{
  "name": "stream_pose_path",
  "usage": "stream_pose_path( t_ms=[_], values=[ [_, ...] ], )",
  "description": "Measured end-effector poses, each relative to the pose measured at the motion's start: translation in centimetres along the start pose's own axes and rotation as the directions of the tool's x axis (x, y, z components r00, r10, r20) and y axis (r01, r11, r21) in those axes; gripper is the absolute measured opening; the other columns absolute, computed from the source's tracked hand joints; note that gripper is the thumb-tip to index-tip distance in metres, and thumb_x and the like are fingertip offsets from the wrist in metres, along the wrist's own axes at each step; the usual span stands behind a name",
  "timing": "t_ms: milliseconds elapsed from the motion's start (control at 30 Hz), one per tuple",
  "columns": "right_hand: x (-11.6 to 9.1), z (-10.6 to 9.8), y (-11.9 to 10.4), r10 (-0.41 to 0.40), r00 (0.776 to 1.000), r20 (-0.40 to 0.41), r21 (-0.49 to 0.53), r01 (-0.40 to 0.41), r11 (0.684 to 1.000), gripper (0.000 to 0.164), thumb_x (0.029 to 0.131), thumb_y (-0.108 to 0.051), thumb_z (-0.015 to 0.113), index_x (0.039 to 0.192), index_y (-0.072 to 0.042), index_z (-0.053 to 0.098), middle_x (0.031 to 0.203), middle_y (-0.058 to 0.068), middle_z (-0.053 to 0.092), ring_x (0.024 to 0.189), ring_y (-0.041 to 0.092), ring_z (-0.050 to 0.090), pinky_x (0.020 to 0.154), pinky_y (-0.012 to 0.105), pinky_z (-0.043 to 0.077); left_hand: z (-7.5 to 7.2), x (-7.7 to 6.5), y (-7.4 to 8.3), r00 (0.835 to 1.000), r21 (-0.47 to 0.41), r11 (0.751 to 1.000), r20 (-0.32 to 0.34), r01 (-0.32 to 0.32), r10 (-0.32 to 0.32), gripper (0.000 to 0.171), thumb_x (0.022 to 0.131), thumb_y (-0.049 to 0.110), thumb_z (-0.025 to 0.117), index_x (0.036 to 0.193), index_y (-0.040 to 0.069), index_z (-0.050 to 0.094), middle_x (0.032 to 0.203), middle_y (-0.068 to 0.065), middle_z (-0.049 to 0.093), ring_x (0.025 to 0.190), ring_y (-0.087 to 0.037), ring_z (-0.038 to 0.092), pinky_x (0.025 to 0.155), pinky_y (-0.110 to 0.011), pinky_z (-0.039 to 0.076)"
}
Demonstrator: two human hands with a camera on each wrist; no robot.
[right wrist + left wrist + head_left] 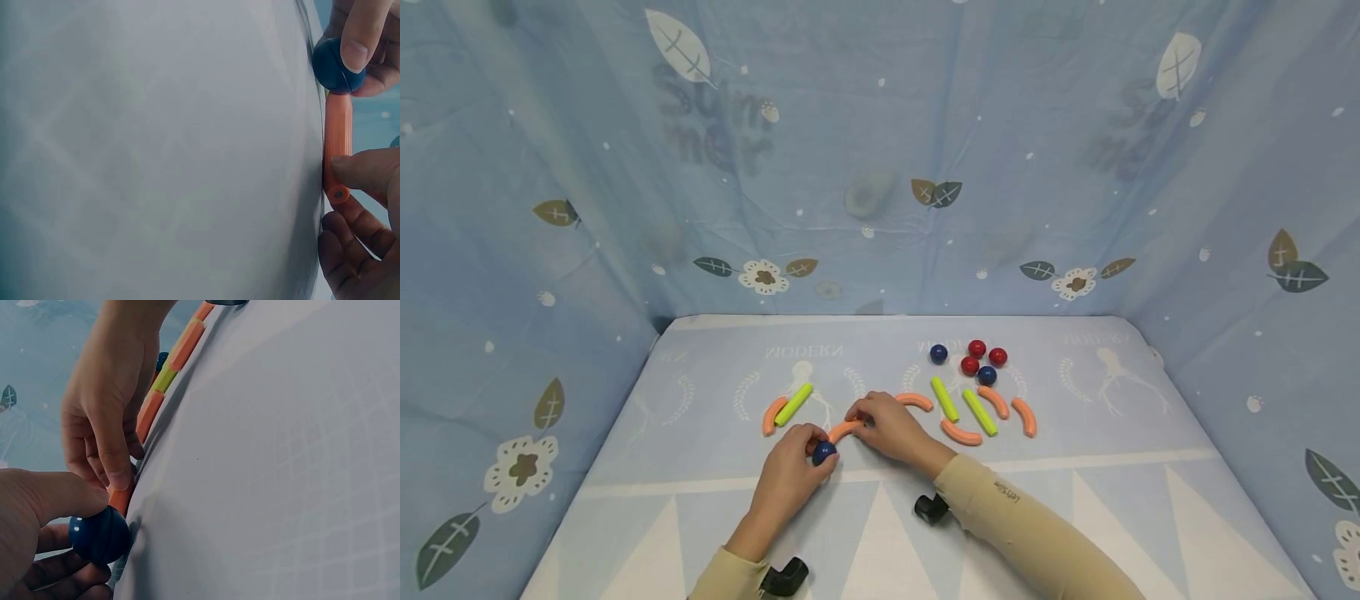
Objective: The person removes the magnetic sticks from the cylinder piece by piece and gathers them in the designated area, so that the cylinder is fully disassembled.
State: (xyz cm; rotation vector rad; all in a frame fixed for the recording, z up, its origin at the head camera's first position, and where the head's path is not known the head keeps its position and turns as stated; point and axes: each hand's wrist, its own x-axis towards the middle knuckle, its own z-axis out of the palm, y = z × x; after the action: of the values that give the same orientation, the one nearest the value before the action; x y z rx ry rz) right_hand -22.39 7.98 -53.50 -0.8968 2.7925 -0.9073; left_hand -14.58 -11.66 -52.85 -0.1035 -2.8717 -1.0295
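Observation:
A dark blue ball [824,452] is pinched between the thumb and fingers of my left hand [792,468], low over the table. My right hand [889,427] grips a curved orange stick [844,431] near one end, its thumb on the side in the right wrist view. The stick's other end [339,103] meets the blue ball [339,66] there. In the left wrist view, the ball [100,536] sits under the left thumb, and the orange stick [120,501] is partly hidden behind the hands.
Left of the hands lie a curved orange stick [772,416] and a straight green stick [793,405]. To the right are two green sticks [945,399] and several orange ones [961,432]. Red balls [977,348] and two blue balls [938,354] sit behind them. Blue curtains [865,150] surround the table.

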Motion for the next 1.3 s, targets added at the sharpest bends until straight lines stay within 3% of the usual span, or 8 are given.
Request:
stream_pose_path(
  t_ms=[367,667,967,1300],
  values=[
    [-0.9,-0.2,0.3,0.033,0.999,-0.032,-0.029,-0.034,0.999,0.011,0.095,-0.025,0.074,0.105,-0.019,0.071,0.088,-0.007,0.057,0.077,0.006,0.052,0.068,0.023,0.047,0.1,0.4,0.0,0.998,-0.004,0.999,-0.049,-0.038,0.038,0.029,0.082,0.016,0.085,0.104,0.007,0.068,0.091,-0.002,0.061,0.079,-0.014,0.057,0.071,-0.034,0.049],
    [-1.5,-0.5,0.7,0.07,0.996,-0.055,0.028,-0.069,0.997,0.01,0.094,-0.021,0.074,0.101,-0.017,0.069,0.087,-0.007,0.059,0.076,0.006,0.055,0.068,0.022,0.049,0.3,1.5,0.0,0.997,-0.016,0.999,-0.052,-0.052,0.051,0.028,0.084,0.016,0.083,0.108,0.008,0.069,0.094,-0.001,0.063,0.081,-0.014,0.061,0.073,-0.037,0.053],
    [-1.2,-0.3,0.9,0.023,0.997,-0.08,-0.009,-0.024,1.0,0.019,0.096,-0.023,0.072,0.113,-0.018,0.072,0.092,-0.006,0.061,0.076,0.006,0.054,0.065,0.021,0.047,0.4,2.4,-0.4,0.997,-0.021,0.997,-0.027,-0.073,0.072,0.029,0.084,0.016,0.084,0.108,0.01,0.07,0.096,-0.002,0.064,0.084,-0.016,0.062,0.076,-0.039,0.054],
    [-1.2,-0.2,0.7,0.019,0.996,-0.091,-0.017,-0.021,1.0,0.012,0.096,-0.021,0.073,0.107,-0.021,0.074,0.087,-0.006,0.059,0.069,0.006,0.05,0.06,0.021,0.044,0.5,2.6,-0.4,0.996,-0.033,0.995,-0.023,-0.09,0.09,0.027,0.084,0.015,0.084,0.107,0.011,0.07,0.096,-0.001,0.065,0.084,-0.016,0.062,0.075,-0.038,0.054]
  ],
)
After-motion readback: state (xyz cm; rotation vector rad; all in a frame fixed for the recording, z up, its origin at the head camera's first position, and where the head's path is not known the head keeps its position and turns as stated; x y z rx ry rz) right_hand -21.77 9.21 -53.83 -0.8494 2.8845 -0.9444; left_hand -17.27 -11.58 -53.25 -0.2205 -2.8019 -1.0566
